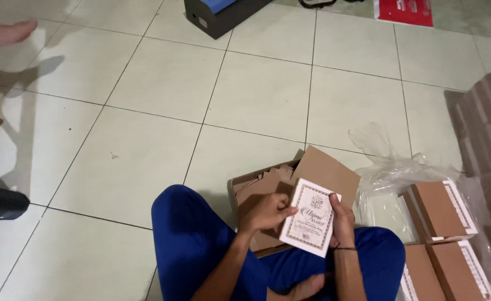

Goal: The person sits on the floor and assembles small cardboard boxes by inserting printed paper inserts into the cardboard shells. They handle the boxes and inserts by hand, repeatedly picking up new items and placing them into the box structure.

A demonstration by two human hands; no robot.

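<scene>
I sit cross-legged on a tiled floor in blue trousers. Both hands hold a small white booklet with an ornate dark border, tilted up toward me. My left hand grips its left edge with fingers curled over the cover. Along the right edge lies my right hand, thumb on the front. Just behind the booklet stands an open cardboard box filled with several brown paper pieces, its flap raised.
Crumpled clear plastic lies to the right of the box. Brown-covered booklets are stacked at lower right, with a taller wrapped stack at the right edge. Another person's feet show at far left. A dark box and a red carton sit at the top.
</scene>
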